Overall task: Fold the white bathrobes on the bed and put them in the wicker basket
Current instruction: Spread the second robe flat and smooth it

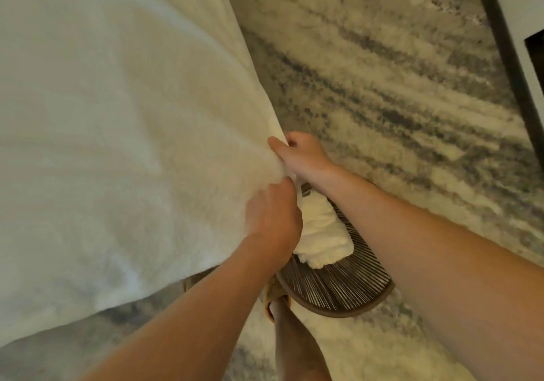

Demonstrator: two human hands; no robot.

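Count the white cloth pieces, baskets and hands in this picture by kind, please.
White cloth pieces: 2 (held robe, folded robe)
Wicker basket: 1, holding the folded robe
Hands: 2 (left hand, right hand, both gripping the held robe)
Total: 5

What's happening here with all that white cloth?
A person is gripping the edge of a big white bathrobe with both the left hand and the right hand, holding it spread out above a patterned rug. Just below the hands stands the wicker basket, with one folded white bundle already inside.
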